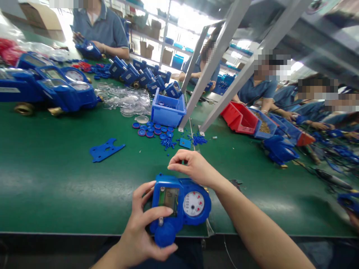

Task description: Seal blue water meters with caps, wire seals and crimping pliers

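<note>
**Blue meter held at the table's near edge, both hands on it**

The blue meter (179, 203) is lying face up at the near edge of the green table (56, 186), partly overhanging it. Its small screen and round white dial are facing the camera.

The left hand (146, 231) is gripping the meter's left end. The thumb is lying across the front below the screen and the other fingers are curling around the side and under the round lower knob, so the body is sitting in the grip. This hold seems to be steadying the meter with its face readable.

The right hand (193, 166) is arching over the back top edge. Its thumb and forefinger are pinching narrowly together just above the housing; whether they are holding a small part or only touching the edge cannot be told.

Farther out, a flat blue bracket (106, 149) is lying alone to the left. Loose blue caps (153, 130) are sitting in front of a blue bin (168, 110), close to the slanted metal frame legs (207, 71). A red bin (239, 117) is standing to the right. More meters (56, 87) are waiting at the far left beside a heap of clear lenses (126, 99). Across the table, a co-worker (101, 26) is handling another meter.
</note>
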Demonstrator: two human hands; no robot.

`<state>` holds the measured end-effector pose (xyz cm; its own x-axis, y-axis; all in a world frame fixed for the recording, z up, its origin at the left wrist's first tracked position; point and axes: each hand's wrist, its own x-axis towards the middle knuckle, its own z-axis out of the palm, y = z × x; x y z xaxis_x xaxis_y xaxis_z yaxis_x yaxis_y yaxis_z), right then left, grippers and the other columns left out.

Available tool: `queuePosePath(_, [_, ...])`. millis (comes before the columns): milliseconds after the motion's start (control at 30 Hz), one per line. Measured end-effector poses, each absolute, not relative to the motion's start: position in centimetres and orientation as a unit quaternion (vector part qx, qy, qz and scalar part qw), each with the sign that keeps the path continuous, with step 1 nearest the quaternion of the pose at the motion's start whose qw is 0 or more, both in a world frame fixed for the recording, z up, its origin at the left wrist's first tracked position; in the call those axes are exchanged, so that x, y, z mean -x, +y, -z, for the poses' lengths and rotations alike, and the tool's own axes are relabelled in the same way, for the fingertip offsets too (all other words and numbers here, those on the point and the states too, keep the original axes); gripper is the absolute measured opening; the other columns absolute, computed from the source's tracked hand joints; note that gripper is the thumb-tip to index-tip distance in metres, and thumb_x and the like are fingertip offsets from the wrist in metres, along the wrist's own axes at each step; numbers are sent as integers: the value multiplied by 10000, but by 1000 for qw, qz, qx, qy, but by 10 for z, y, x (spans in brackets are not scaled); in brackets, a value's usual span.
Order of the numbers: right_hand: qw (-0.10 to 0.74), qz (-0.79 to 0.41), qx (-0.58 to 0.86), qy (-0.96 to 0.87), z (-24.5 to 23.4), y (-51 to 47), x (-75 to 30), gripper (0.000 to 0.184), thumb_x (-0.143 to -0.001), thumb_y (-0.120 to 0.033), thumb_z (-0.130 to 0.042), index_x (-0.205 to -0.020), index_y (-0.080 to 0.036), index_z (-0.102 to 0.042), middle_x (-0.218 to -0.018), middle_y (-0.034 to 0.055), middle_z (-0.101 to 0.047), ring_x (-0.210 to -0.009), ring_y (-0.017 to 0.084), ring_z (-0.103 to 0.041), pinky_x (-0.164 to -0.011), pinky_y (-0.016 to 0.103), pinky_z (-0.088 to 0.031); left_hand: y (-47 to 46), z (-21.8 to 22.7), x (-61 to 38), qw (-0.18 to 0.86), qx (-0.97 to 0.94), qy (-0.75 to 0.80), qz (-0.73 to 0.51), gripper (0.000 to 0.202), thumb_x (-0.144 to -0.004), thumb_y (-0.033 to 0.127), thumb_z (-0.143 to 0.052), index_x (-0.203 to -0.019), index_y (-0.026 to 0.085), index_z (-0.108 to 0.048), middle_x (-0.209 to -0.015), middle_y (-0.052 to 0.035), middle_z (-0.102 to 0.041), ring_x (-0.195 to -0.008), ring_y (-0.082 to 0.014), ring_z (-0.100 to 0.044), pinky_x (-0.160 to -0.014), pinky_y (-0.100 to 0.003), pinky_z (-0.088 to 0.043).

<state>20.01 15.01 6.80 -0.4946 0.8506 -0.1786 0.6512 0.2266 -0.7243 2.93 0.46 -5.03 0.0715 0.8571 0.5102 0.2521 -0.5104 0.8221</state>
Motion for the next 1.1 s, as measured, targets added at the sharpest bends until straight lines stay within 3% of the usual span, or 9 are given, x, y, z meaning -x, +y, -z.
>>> queuePosePath(267, [37,-322,437,-839,-68,146,-175,167,-877,-320,-659,-825,-185,-744,-887,-9,-643,-853,49,-542,-819,189,-385,7,49,-29,286,-679,398,-546,566,-558,344,-872,-1080,308,-654,-1501,-43,-234,-1335,-309,-447,-1077,-557,-498])
queuePosePath(700, [17,-333,477,-813,-67,147,-171,155,-837,-330,-698,-814,-185,-747,-840,-13,-643,-772,43,-530,-721,184,-361,6,49,-29,302,-676,396,-544,612,-515,298,-896,-1078,307,-657,-1499,-37,-224,-1342,-323,-425,-1090,-576,-484])
queuePosePath(1100, [39,-383,435,-814,-55,157,-179,180,-839,-332,-695,-897,-172,-752,-915,7,-673,-844,55,-589,-788,176,-423,8,44,-30,305,-669,398,-549,561,-521,270,-867,-1040,292,-656,-1501,-38,-236,-1351,-321,-419,-1099,-573,-471])
